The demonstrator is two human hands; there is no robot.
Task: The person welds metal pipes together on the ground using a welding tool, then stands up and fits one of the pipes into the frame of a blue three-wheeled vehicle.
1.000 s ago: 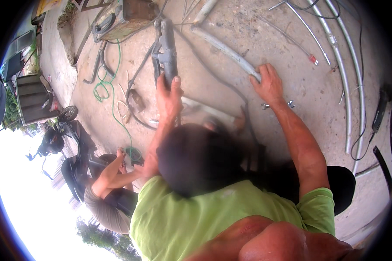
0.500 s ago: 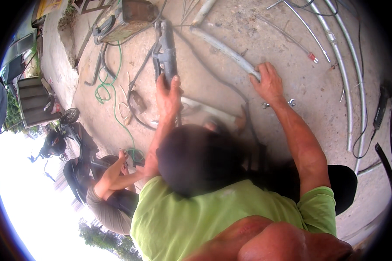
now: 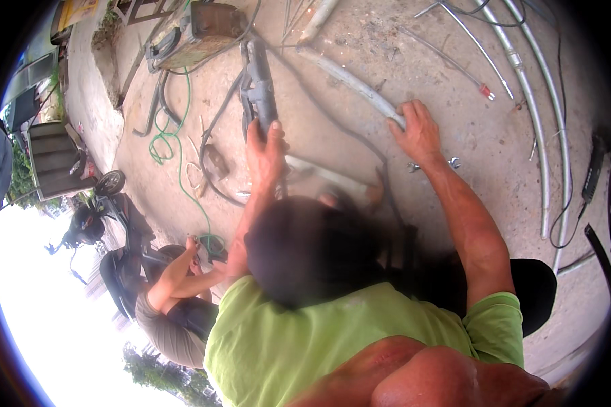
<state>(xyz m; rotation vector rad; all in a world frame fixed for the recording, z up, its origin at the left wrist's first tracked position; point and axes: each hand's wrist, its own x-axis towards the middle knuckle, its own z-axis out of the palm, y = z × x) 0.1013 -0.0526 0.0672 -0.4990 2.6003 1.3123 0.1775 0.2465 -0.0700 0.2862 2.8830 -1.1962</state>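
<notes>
My left hand (image 3: pixel 265 159) is closed round the lower end of a grey welding electrode holder (image 3: pixel 258 85), whose jaws point away from me. My right hand (image 3: pixel 417 132) grips the near end of a grey metal pipe (image 3: pixel 349 80). The pipe slants away to the left along the concrete and meets another length of pipe (image 3: pixel 317 22) at an angle; whether they are joined I cannot tell. A pale tube (image 3: pixel 329 173) lies between my forearms. A dark, blurred rounded shape (image 3: pixel 312 251) hides the ground nearer me.
A worn metal box (image 3: pixel 207 37) with cables stands far left, near a green cord (image 3: pixel 180 136). Long silvery pipes (image 3: pixel 540 136) and a red-tipped rod (image 3: pixel 485 89) lie right. A wrench (image 3: pixel 455 163) sits by my right forearm. Another person (image 3: pixel 176 305) crouches left.
My left hand has drawn the electrode holder slightly toward me. My right hand stays almost in place on the pipe end.
</notes>
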